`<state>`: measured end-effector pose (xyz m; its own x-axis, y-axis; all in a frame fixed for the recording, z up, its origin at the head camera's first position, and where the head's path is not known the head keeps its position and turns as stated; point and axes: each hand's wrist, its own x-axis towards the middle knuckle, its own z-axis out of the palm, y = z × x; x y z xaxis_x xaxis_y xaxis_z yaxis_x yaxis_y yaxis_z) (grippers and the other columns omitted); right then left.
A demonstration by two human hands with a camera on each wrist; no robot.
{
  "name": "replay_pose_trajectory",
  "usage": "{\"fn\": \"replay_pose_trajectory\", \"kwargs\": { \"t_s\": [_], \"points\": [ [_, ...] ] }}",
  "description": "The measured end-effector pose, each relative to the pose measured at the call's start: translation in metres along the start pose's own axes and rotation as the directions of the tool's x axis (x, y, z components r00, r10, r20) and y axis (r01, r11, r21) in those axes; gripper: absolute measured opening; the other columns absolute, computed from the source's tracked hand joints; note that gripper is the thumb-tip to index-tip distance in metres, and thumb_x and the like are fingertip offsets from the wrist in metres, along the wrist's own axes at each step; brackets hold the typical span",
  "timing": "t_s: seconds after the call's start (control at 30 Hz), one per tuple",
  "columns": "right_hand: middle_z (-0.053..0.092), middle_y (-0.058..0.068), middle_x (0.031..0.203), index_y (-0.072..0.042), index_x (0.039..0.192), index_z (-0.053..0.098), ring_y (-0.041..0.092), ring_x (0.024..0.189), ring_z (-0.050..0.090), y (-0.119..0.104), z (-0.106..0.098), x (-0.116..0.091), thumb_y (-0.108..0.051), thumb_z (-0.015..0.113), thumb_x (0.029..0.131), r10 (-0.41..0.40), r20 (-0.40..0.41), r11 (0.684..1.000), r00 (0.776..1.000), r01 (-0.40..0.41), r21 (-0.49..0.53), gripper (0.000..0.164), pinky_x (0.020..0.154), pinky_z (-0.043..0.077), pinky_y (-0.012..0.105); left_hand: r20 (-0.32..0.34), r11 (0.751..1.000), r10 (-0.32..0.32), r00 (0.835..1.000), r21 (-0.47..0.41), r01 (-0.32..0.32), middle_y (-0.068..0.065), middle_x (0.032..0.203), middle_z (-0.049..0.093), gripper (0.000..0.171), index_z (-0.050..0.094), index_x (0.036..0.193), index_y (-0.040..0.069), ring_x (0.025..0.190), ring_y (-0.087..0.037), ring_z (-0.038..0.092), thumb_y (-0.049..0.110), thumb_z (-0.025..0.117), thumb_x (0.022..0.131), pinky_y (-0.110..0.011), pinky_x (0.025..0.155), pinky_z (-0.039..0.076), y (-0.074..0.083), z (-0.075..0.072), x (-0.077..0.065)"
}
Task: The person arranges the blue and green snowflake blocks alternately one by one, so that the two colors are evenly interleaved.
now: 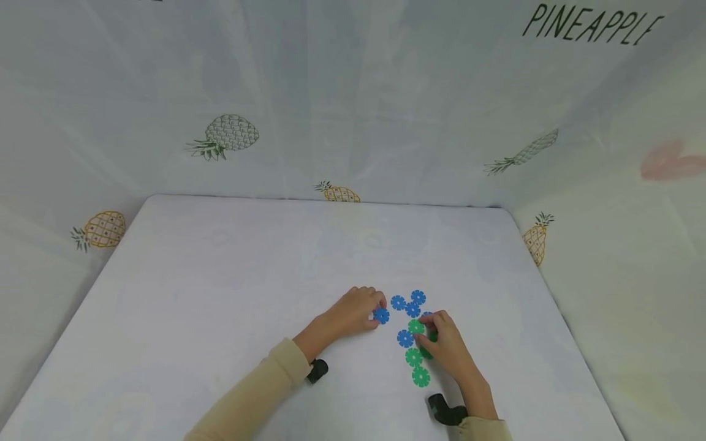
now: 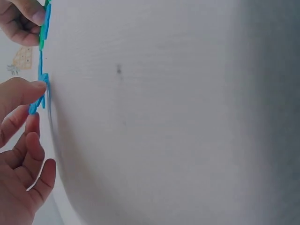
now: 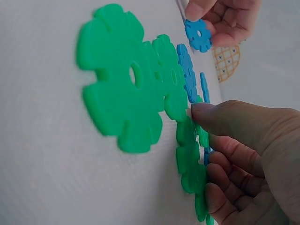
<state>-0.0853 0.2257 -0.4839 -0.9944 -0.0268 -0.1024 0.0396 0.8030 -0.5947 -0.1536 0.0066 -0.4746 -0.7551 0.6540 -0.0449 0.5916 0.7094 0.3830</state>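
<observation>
My left hand (image 1: 352, 312) pinches a blue notched interlocking disc (image 1: 381, 316) between thumb and fingers, just above the table and left of the other discs. In the right wrist view that blue disc (image 3: 198, 33) shows its round centre hole. My right hand (image 1: 449, 348) bends over the group, thumb and fingertips at the edges of a green interlocking disc (image 1: 416, 326), seemingly gripping it. Several blue discs (image 1: 398, 302) lie beyond it, and another blue disc (image 1: 405, 338) sits to its left. Closer to me are green discs (image 1: 421, 376); some are partly hidden under the right hand.
The white table (image 1: 231, 275) has a straight back edge against a hanging cloth (image 1: 353, 92) printed with pineapples. Black wrist straps (image 1: 445, 411) show at both sleeves. The cloth also hangs along the table's left and right sides.
</observation>
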Motion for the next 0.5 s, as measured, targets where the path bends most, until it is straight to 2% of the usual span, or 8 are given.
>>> {"fn": "replay_pose_trajectory", "kwargs": {
  "t_s": [0.1, 0.2, 0.33, 0.5],
  "points": [
    [0.051, 0.007, 0.103, -0.005, 0.109, 0.057, 0.02, 0.095, 0.049, 0.0, 0.001, 0.001, -0.014, 0.069, 0.083, -0.003, 0.004, 1.0, 1.0, 0.003, 0.0, 0.031, 0.09, 0.046, 0.041, 0.017, 0.993, -0.027, 0.999, -0.114, 0.029, 0.008, 0.089, 0.055, 0.027, 0.056, 0.108, 0.02, 0.087, -0.007, 0.05, 0.025, 0.068, 0.085, -0.023, 0.084, 0.043, -0.003, 0.0, -0.001],
    [0.05, 0.008, 0.102, -0.005, 0.109, 0.058, 0.019, 0.095, 0.049, 0.0, 0.001, 0.001, -0.014, 0.069, 0.082, -0.002, 0.011, 1.0, 1.0, 0.002, -0.005, 0.03, 0.089, 0.046, 0.04, 0.031, 0.971, -0.041, 0.999, -0.233, 0.047, 0.008, 0.085, 0.054, 0.022, 0.057, 0.106, 0.021, 0.082, -0.006, 0.049, 0.02, 0.066, 0.086, -0.019, 0.077, 0.044, -0.006, -0.001, -0.002],
    [0.05, 0.008, 0.102, -0.004, 0.109, 0.058, 0.02, 0.095, 0.049, 0.001, 0.001, 0.001, -0.013, 0.069, 0.082, -0.008, 0.014, 1.0, 1.0, 0.008, -0.005, 0.03, 0.089, 0.045, 0.04, 0.026, 0.922, -0.054, 0.998, -0.382, 0.06, 0.007, 0.085, 0.058, 0.017, 0.058, 0.101, 0.02, 0.079, -0.005, 0.052, 0.015, 0.065, 0.086, -0.017, 0.073, 0.046, -0.011, -0.003, -0.004],
    [0.051, 0.008, 0.103, -0.003, 0.108, 0.057, 0.021, 0.097, 0.051, 0.002, 0.0, 0.0, -0.013, 0.069, 0.082, -0.02, 0.009, 1.0, 1.0, 0.02, -0.002, 0.03, 0.089, 0.045, 0.041, 0.021, 0.863, -0.086, 0.996, -0.498, 0.085, 0.006, 0.082, 0.058, 0.012, 0.058, 0.097, 0.018, 0.078, -0.007, 0.053, 0.012, 0.063, 0.087, -0.018, 0.072, 0.046, -0.019, -0.004, -0.01]
  ]
}}
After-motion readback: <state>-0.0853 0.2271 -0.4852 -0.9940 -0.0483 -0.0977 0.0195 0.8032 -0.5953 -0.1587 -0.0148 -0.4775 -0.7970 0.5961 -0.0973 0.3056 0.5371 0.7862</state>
